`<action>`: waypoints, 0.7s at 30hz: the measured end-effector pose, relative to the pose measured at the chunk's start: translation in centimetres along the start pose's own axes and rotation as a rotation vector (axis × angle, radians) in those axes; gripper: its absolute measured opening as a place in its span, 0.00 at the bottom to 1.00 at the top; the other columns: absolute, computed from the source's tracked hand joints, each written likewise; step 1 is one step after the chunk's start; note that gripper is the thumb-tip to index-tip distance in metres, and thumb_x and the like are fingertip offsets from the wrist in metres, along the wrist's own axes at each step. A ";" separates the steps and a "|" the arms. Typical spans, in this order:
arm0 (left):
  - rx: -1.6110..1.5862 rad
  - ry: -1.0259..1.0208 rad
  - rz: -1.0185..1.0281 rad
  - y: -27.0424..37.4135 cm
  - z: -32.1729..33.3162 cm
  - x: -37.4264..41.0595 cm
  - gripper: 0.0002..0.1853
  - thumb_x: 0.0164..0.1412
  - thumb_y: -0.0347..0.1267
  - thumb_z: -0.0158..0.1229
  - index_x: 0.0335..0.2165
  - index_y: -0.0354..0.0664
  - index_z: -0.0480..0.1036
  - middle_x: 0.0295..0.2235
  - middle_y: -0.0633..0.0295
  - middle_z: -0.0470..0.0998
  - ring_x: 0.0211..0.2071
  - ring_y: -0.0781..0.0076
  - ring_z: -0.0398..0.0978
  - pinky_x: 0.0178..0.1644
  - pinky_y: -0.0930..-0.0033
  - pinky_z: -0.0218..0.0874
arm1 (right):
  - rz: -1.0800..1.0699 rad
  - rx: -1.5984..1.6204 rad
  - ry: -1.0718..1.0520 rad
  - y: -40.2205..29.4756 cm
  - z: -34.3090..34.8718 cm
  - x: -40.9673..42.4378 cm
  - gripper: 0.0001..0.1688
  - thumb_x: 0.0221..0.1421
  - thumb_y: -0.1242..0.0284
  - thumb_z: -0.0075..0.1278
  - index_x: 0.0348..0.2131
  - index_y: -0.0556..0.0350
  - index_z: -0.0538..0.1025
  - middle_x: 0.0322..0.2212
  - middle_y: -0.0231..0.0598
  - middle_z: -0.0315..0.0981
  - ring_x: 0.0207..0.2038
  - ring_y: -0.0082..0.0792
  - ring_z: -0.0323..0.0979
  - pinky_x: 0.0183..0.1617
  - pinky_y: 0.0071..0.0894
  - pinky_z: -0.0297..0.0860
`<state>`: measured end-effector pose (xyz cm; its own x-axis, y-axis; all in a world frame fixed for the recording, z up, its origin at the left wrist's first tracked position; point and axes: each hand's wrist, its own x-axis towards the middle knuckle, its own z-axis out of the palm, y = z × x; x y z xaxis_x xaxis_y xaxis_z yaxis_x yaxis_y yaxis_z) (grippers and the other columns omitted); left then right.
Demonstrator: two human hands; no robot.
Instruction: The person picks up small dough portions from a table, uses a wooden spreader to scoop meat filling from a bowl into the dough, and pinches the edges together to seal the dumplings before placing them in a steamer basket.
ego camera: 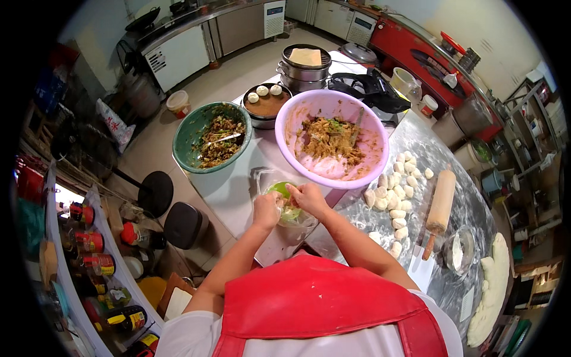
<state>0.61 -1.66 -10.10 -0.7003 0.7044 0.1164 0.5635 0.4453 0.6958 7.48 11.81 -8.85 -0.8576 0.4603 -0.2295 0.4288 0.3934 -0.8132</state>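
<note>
In front of my apron, my left hand [267,210] and my right hand [308,199] are close together with curled fingers. They grip at a clear plastic bag [305,222], whose film spreads around a light green bowl [280,186]. Fingers hide part of the bowl and whatever is in it. Just beyond my right hand stands a large pink basin [285,154] of minced filling [330,138] with a utensil stuck in it. A green basin [185,154] to the left holds a darker chopped filling [221,145] and a spoon [225,138].
Several dough pieces [392,196] lie on the floured metal table [352,216], near a wooden rolling pin [440,201], a flour bowl [458,252] and a long dough slab [490,290]. Behind the basins are a steamer tray [267,107] with three buns [262,91], stacked steamers [305,71] and a black bag [370,89].
</note>
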 end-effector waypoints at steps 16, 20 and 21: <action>-0.613 0.075 -0.237 -2.0 4.1 1.3 0.26 0.56 0.41 0.40 0.46 0.29 0.58 0.40 0.48 0.68 0.38 0.63 0.68 0.41 0.67 0.59 | -0.151 0.254 0.173 1.2 4.0 -0.7 0.18 0.52 0.62 0.39 0.26 0.60 0.68 0.23 0.46 0.69 0.26 0.43 0.67 0.30 0.39 0.61; -1.036 -0.087 -0.311 4.0 2.2 0.0 0.35 0.58 0.52 0.28 0.50 0.31 0.54 0.47 0.54 0.61 0.48 0.67 0.58 0.51 0.67 0.50 | 0.050 1.607 -0.314 1.9 7.0 -0.4 0.18 0.56 0.58 0.33 0.34 0.50 0.67 0.27 0.29 0.67 0.26 0.30 0.64 0.30 0.32 0.62; -1.080 -0.067 -0.397 5.6 0.6 0.5 0.35 0.59 0.52 0.27 0.50 0.31 0.53 0.47 0.55 0.60 0.48 0.66 0.58 0.52 0.68 0.48 | 0.055 1.663 -0.370 1.7 7.2 -0.5 0.17 0.57 0.58 0.32 0.36 0.48 0.67 0.28 0.27 0.68 0.26 0.28 0.64 0.30 0.30 0.63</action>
<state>3.65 1.50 -6.55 -0.7012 0.6629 -0.2625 -0.3837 -0.0406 0.9226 6.56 6.54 -14.00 -0.9713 0.1536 -0.1816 -0.0734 -0.9199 -0.3852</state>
